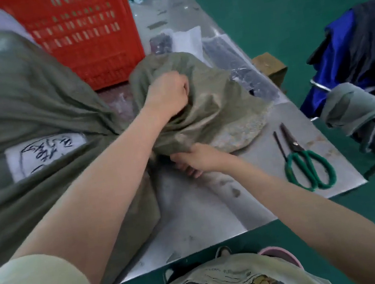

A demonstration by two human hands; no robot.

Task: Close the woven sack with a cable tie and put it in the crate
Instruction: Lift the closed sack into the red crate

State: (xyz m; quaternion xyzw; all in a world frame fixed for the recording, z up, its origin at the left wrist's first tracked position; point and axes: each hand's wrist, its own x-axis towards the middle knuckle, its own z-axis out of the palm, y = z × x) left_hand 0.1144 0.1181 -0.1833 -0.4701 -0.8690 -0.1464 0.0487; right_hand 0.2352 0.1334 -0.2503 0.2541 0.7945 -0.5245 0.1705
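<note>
Both my hands grip the woven sack [31, 111]: left hand [168, 93] fisted on its bunched mouth, right hand [196, 158] pinching beneath; neck points toward the table's far edge, no tie visible, I think

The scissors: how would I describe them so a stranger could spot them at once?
Start at the metal table and go to its right edge, beyond the person's right hand. The scissors lie flat there, slightly open, apart from the green woven sack. Their large loop handles wrapped in bright green set them apart; nothing else on the table looks alike.
</note>
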